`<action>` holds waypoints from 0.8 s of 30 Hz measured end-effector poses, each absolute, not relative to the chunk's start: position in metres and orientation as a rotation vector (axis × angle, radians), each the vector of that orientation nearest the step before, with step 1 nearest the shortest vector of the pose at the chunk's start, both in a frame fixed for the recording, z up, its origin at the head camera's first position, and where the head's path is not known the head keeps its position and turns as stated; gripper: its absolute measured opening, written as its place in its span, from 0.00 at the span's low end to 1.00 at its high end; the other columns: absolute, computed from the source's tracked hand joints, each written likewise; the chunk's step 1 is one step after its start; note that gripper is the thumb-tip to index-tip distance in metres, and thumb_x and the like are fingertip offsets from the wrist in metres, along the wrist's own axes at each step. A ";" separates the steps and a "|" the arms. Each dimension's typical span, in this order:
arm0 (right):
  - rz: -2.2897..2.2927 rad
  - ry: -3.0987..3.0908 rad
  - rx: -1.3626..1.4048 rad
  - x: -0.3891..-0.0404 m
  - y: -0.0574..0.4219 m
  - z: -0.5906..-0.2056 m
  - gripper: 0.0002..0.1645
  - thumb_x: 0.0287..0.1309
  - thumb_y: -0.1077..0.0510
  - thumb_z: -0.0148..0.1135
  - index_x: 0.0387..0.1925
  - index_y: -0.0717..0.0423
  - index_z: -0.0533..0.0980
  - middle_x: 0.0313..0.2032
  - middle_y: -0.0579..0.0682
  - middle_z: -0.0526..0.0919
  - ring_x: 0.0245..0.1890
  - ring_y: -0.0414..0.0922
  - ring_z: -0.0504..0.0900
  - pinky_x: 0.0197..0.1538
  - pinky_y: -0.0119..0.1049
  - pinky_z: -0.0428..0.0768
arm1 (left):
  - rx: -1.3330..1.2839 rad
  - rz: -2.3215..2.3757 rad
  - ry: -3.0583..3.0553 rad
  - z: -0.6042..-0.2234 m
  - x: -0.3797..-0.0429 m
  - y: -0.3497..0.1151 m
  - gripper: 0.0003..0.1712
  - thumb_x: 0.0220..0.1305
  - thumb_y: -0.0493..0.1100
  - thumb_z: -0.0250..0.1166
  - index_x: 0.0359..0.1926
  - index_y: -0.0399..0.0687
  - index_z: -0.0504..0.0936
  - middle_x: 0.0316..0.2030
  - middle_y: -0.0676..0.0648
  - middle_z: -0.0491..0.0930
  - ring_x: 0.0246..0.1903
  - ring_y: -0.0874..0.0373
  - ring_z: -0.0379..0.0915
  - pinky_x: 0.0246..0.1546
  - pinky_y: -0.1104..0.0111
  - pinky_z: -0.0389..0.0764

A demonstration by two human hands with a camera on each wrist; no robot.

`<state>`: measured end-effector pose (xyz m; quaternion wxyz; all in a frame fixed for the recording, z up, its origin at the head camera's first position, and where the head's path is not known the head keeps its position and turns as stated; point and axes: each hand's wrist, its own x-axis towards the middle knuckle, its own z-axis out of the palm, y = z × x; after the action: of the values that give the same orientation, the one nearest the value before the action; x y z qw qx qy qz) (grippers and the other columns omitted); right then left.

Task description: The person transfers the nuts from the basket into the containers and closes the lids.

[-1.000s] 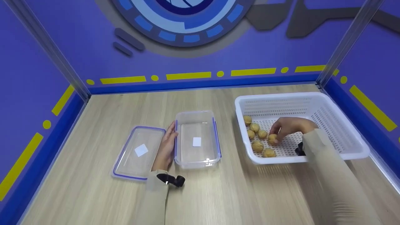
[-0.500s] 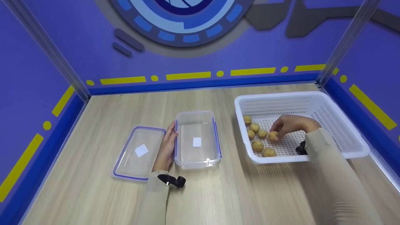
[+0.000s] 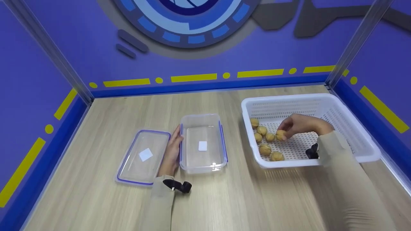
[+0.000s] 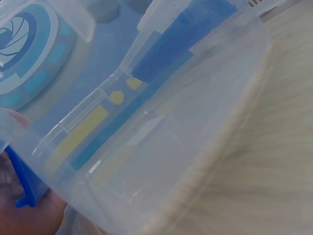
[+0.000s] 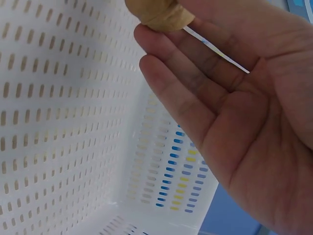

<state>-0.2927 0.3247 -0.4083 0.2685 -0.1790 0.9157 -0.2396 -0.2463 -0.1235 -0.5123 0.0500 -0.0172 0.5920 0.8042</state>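
My right hand (image 3: pixel 298 124) pinches a walnut (image 3: pixel 280 135) between thumb and fingertips inside the white plastic basket (image 3: pixel 308 163). In the right wrist view, the walnut (image 5: pixel 159 14) shows at the top edge, at the fingertips. Several other walnuts (image 3: pixel 265 149) lie along the basket's left side. My left hand (image 3: pixel 172 149) rests against the left side of a clear food container (image 3: pixel 203 160), its fingers stretched along the wall. The container has blue side clips and a white label inside. A blue clip (image 4: pixel 22 181) stands by the left hand in the left wrist view.
A clear lid (image 3: pixel 135 166) with a blue seal and a white label lies on the wooden table (image 3: pixel 224 202), left of the left hand. Purple panels (image 3: pixel 205 64) enclose the table at the back and sides. The basket's raised walls surround the right hand.
My right hand has moved up and slightly away from me, taking the pinched walnut with it. The left hand, container and lid stay put.
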 end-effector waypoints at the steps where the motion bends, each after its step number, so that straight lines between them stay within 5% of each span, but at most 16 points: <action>1: -0.654 2.470 -0.481 -0.293 0.324 -0.408 0.21 0.49 0.54 0.72 0.46 0.58 0.82 0.41 0.52 0.87 0.41 0.43 0.82 0.47 0.39 0.79 | -0.049 2.457 1.793 -0.513 -0.246 -0.124 0.33 0.72 0.37 0.42 0.76 0.47 0.46 0.76 0.44 0.41 0.76 0.47 0.35 0.75 0.54 0.44; 18: -0.743 2.538 -0.471 -0.291 0.308 -0.384 0.26 0.49 0.48 0.73 0.47 0.58 0.81 0.40 0.51 0.86 0.39 0.42 0.82 0.46 0.40 0.82 | -0.069 2.433 1.882 -0.512 -0.245 -0.122 0.33 0.71 0.37 0.43 0.75 0.47 0.48 0.76 0.44 0.42 0.76 0.46 0.34 0.76 0.54 0.41; 24: -0.789 2.555 -0.504 -0.294 0.302 -0.381 0.27 0.49 0.48 0.73 0.49 0.59 0.80 0.42 0.52 0.86 0.40 0.42 0.83 0.44 0.32 0.80 | -0.060 2.428 1.862 -0.512 -0.244 -0.122 0.34 0.71 0.37 0.42 0.76 0.49 0.47 0.77 0.45 0.41 0.76 0.46 0.34 0.75 0.52 0.43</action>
<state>-0.2936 0.3020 -0.3805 0.2086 -0.1811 0.9183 -0.2834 -0.2440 -0.1223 -0.5118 0.0405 -0.0197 0.6080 0.7926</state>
